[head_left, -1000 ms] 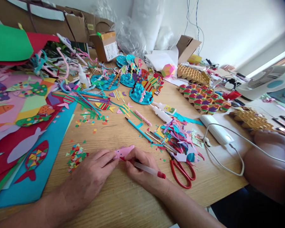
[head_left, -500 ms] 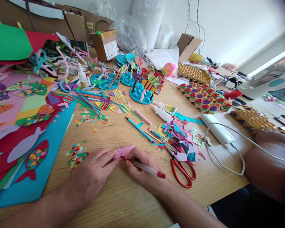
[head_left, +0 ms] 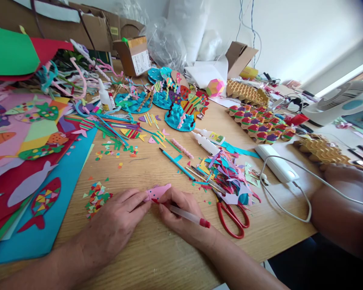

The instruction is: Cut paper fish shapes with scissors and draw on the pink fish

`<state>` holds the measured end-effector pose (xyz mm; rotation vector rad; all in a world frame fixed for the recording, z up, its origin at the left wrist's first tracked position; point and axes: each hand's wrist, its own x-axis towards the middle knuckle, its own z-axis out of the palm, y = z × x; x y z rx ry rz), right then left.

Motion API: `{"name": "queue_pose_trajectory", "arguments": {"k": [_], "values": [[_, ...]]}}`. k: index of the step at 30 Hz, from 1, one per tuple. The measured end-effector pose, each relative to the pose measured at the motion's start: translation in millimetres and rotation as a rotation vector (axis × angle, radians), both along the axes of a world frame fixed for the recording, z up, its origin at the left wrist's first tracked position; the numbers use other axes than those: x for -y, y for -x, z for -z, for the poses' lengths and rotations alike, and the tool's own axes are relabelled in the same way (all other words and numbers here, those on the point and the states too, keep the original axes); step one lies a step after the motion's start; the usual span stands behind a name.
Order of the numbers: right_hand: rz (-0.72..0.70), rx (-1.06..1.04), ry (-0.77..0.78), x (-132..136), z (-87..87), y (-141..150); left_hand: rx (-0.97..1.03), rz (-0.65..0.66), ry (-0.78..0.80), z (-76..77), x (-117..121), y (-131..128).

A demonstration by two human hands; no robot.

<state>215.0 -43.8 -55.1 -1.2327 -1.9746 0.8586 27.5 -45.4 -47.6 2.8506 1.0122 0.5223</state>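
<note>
A small pink paper fish (head_left: 157, 191) with dark dots lies on the wooden table. The fingers of my left hand (head_left: 121, 213) are together and hold its left end down. My right hand (head_left: 181, 209) pinches a red gel pen (head_left: 190, 216), whose red tip end touches the lower edge of the fish. Part of the fish is hidden behind my fingers. Just left of my left hand is a pile of small paper triangles (head_left: 97, 199). Red-handled scissors (head_left: 232, 219) lie to the right of my right hand, their blades under paper scraps.
Colourful paper scraps (head_left: 230, 173), white glue bottles (head_left: 206, 143) and a blue pen (head_left: 177, 163) lie beyond my hands. Coloured sheets with paper fish (head_left: 44, 197) are at left. A white power bank (head_left: 276, 163) trails a cable. Another person's arm (head_left: 341, 209) rests at right.
The pen's back end has shifted very slightly downward in the right hand. Both hands otherwise stay in the same place on the fish.
</note>
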Motion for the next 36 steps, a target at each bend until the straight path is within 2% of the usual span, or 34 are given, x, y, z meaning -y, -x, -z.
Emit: {"name": "queue_pose_trajectory", "arguments": {"k": [19, 29, 36], "values": [[0.012, 0.007, 0.006, 0.4, -0.6, 0.7, 0.014, 0.026, 0.015, -0.9, -1.1, -0.6], [0.018, 0.006, 0.015, 1.7, 1.2, 0.0, 0.036, -0.022, 0.030, 3.6, 2.2, 0.4], [0.019, 0.007, 0.019, 1.8, -0.9, 0.4, 0.007, 0.008, 0.021, 0.8, 0.8, 0.7]]}}
